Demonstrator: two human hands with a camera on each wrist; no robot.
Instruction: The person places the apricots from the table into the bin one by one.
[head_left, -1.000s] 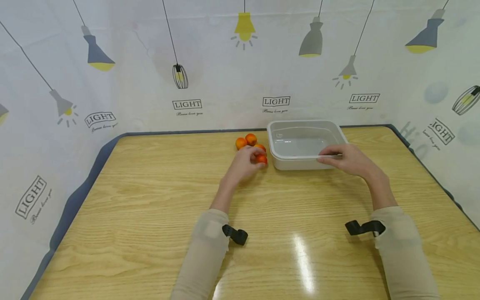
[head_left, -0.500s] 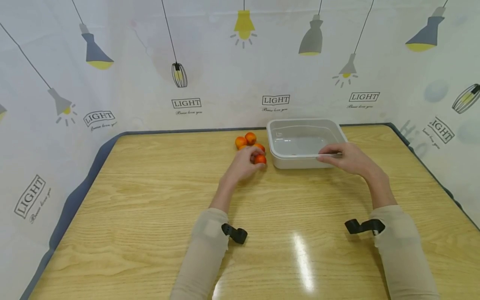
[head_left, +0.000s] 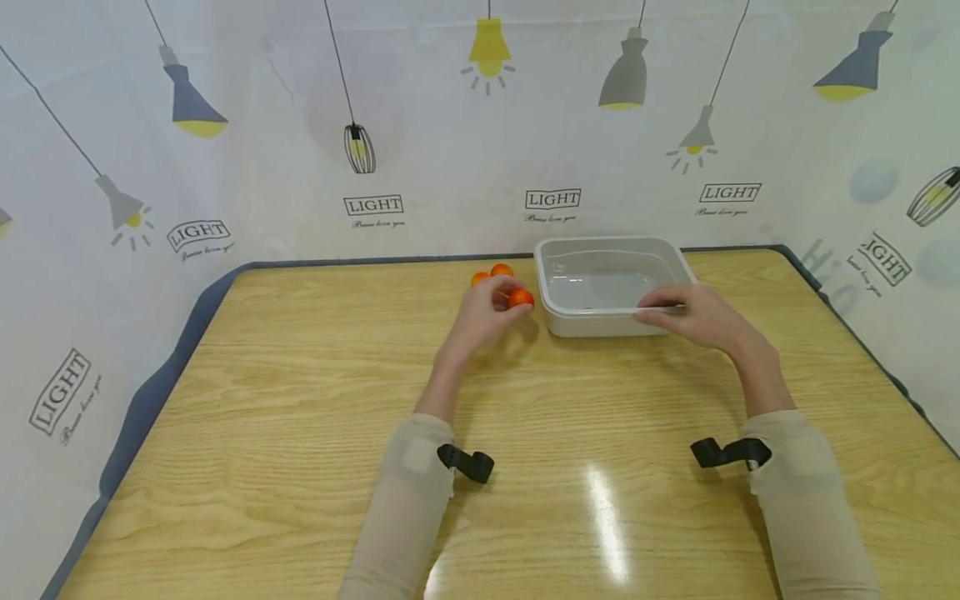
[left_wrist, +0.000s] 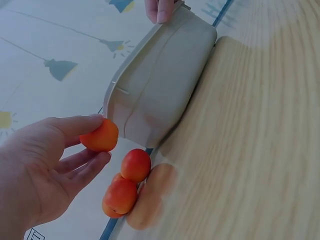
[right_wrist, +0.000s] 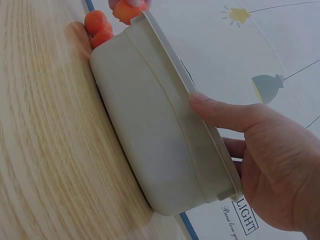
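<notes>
My left hand pinches a small round orange-red fruit between thumb and fingertips, just left of the box. In the left wrist view this fruit is off the table, level with the box's rim. Several similar fruits lie clustered on the table below it; in the head view the hand partly hides them. At the back of the table stands a white rectangular plastic box with an open top, and no fruit shows inside. My right hand grips its near rim at the right, thumb on the outside wall.
The wooden table extends in front of the box and to both sides. Close behind it hangs a white backdrop printed with lamps. Each forearm wears a black wrist mount.
My left hand has raised the front fruit up off the table, moving slightly away from me. My right hand and the box have stayed in place.
</notes>
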